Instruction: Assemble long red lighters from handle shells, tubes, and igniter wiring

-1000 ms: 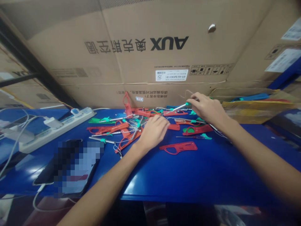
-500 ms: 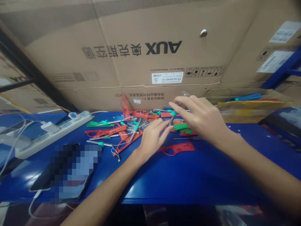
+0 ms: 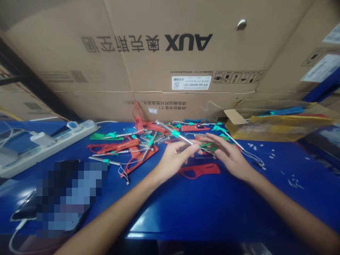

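Note:
My left hand [image 3: 176,157] is closed on a slim metal tube with a green clip [image 3: 183,137], thumb on top. The tube tilts up toward the back left, and thin wires trail from its lower end. To the right, my right hand [image 3: 228,154] has its fingers spread beside those wires; whether a fingertip touches them I cannot tell. Just below both hands lies a red plastic handle shell [image 3: 200,171] with an oval loop. Behind the hands are more red shells [image 3: 127,144], a green shell [image 3: 97,136] and several similar tubes [image 3: 148,146], jumbled together.
A taped open carton [image 3: 276,129] with blue and red parts stands at the back right. Small white scraps [image 3: 296,182] lie on the blue table [image 3: 212,205]. A power strip [image 3: 61,145] and a pixelated phone-like object [image 3: 71,198] are left. A large cardboard sheet [image 3: 148,21] stands behind.
My right hand has come off the tube and moved down. In my left hand the tube now points toward the back left. The view has shifted slightly.

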Demonstrator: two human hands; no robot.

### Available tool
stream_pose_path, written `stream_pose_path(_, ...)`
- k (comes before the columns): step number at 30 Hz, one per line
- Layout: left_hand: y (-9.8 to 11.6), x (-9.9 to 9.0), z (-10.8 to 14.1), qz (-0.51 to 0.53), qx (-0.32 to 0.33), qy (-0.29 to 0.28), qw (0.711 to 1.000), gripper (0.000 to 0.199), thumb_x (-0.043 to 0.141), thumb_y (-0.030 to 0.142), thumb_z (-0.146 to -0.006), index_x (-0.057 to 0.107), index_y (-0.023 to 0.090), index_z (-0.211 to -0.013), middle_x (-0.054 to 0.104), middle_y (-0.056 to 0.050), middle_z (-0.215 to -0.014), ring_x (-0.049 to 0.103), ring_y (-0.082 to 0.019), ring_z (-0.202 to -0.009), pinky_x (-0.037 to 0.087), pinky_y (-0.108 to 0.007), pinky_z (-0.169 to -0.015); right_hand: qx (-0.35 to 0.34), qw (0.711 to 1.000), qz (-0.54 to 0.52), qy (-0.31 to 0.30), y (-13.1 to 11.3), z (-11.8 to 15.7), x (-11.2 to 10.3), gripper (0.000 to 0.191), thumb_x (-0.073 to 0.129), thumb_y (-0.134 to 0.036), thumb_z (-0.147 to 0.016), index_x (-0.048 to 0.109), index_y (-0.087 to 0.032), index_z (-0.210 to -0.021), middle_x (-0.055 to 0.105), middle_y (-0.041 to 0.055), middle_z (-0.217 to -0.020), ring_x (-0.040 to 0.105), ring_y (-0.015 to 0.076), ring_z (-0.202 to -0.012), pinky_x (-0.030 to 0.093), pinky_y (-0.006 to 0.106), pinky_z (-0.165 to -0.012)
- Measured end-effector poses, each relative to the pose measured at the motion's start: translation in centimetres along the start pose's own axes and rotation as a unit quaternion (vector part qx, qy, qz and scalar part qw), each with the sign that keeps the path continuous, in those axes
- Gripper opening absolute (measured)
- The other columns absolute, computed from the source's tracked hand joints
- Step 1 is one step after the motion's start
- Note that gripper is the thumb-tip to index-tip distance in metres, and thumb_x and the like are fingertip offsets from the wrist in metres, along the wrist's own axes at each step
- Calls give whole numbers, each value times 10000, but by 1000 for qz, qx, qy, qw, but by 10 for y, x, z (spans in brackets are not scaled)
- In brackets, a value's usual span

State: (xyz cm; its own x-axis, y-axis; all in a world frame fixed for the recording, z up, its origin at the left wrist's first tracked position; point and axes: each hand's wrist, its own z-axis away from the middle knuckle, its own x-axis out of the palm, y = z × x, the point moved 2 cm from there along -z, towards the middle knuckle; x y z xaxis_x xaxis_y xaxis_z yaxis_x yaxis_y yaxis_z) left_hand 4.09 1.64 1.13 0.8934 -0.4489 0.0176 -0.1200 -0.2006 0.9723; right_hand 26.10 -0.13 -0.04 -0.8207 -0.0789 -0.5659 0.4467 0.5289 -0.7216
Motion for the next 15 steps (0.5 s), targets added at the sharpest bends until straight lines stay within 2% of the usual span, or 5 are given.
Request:
stream_pose_path(3,-4,0,-1,48,-21,-21,998,292,683,389,-921,767,179,-1106,765,-86,-978,618,-134,-743,479,-217,-539,33,997,-68,-3,-12,0,9,434,608,-467,-976,589,-267,-1361,736,94,-1255,713,253,-1125,587,430,-942)
stream_pose_path(7,-10,3,0,79,-60,-39,994,339,729,404,-888,762,181,-1141,733,-73,-936,615,-137,-765,493,-206,-549,31,999,-26,37,-23,-1,14,255,649,-409,-957,695,-229,-1132,784,47,-1042,738,199,-907,588,346,-831)
stream_pose_path(11,-15,6,2,62,-73,-50,994,333,735,414,-895,764,203,-1152,713,-50,-957,512,-81,-641,458,-196,-526,12,999,11,49,-27,-2,12,168,656,-369,-954,710,-217,-999,778,26,-966,717,178,-861,564,309,-808)
stream_pose_path(15,-15,8,3,51,-68,-58,995,323,715,394,-913,750,226,-1188,697,-62,-1104,498,-75,-649,442,-199,-517,14,998,14,60,-28,-1,9,159,683,-354,-935,714,-215,-1004,782,24,-954,721,184,-861,559,304,-800)
